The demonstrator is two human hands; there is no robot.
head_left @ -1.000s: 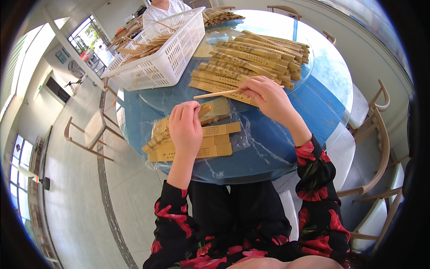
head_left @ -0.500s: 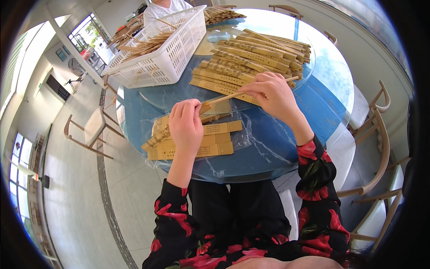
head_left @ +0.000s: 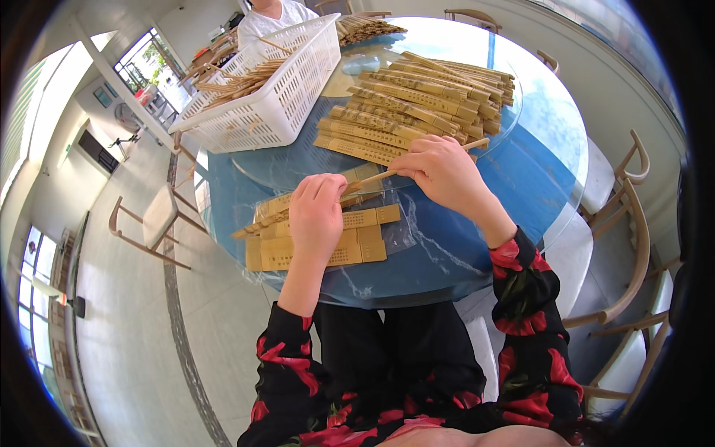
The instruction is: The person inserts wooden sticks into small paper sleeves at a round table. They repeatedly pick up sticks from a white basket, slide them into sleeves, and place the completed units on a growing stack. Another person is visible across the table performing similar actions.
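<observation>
We are looking down at a round blue marbled counter (head_left: 439,279), which takes up the middle of the view. Beyond its far edge we see part of a person in white (head_left: 272,21). On the counter's far left stands a white slotted basket (head_left: 272,119) with slim wooden sticks (head_left: 249,82) in it. To the right of that lies a broad pile of printed tan paper sleeves (head_left: 424,89), heaped in overlapping rows. Nearer to us, a few flat paper sleeves (head_left: 361,246) lie on crumpled clear plastic (head_left: 402,237), just under the left hand.

The left hand (head_left: 317,212) is nearly closed, its fingers and thumb pinching one paper sleeve (head_left: 267,222) that slants above the flat ones. The right hand (head_left: 439,173), fingers bent together, grips a pale wooden stick (head_left: 381,176) between the two hands, its other end jutting past the knuckles. The stick's left end meets the held sleeve's right end; we cannot tell how far inside it reaches.
</observation>
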